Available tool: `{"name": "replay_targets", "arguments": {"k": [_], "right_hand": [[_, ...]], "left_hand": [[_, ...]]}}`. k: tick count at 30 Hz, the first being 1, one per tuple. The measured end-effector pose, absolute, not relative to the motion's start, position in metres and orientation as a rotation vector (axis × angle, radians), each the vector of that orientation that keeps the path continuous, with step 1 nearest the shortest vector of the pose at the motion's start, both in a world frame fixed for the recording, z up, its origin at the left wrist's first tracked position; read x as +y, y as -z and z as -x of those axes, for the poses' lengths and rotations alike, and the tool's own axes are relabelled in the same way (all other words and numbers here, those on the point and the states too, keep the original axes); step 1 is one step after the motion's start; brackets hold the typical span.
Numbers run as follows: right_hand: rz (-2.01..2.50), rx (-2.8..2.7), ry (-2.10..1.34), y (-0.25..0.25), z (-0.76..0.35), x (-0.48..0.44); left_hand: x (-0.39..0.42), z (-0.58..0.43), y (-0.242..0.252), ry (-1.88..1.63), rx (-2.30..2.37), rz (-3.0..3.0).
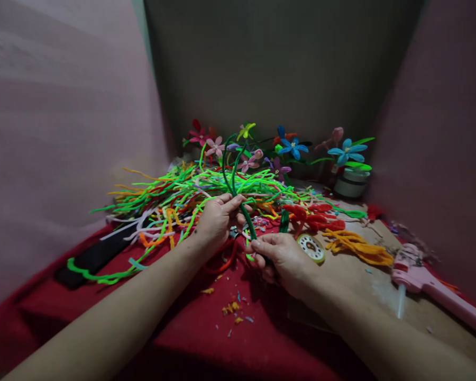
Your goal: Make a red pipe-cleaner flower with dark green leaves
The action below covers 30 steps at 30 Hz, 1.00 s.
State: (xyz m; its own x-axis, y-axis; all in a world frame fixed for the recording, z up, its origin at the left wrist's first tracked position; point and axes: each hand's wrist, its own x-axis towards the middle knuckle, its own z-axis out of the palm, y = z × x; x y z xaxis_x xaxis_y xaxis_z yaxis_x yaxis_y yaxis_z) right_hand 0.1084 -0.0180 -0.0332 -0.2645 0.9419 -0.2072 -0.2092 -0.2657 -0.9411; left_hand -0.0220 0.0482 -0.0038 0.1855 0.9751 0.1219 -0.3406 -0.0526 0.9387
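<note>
Between my two hands stretches a dark green pipe cleaner stem (248, 219), tilted, its upper part splitting into two long strands that bend apart. My left hand (221, 218) pinches it at about its middle, thumb on top. Lower down, my right hand (280, 259) closes its fingertips around the stem's bottom end. A small bit of light green and pink shows at the right fingertips; what it is I cannot make out. Just behind my hands lies a big heap of pipe cleaners (174, 185), mostly bright green, with orange, white and red ones among them.
Pipe cleaner flowers (294, 147) stand at the back, some by a grey-green jar (351, 182). At right lie a tape roll (311, 248), yellow pipe cleaners (359, 248) and a pink glue gun (432, 283) on a brown board. Fuzzy scraps (232, 308) dot the red cloth (206, 338).
</note>
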Motion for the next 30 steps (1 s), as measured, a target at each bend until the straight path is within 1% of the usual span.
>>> {"name": "replay_targets", "arguments": {"k": [6,18,21,26,30], "right_hand": [[1.1,-1.114,-1.667,0.032,-0.107,-0.02],[1.084,-1.076,-1.685,0.029,-0.111,-0.015],[1.062,-1.079,-1.69,0.029,-0.112,-0.016],[0.887,-1.042,-1.816,0.028,-0.113,-0.016],[0.863,-0.966,-1.799,0.026,-0.113,-0.015]], "left_hand": [[0.055,0.024,0.012,-1.272,0.857,-1.205],[0.062,0.026,0.012,-1.293,0.809,-1.02],[0.063,0.029,0.01,-1.27,0.813,-1.02],[0.059,0.027,0.011,-1.196,0.798,-1.024],[0.052,0.02,0.015,-1.076,0.779,-1.025]]}}
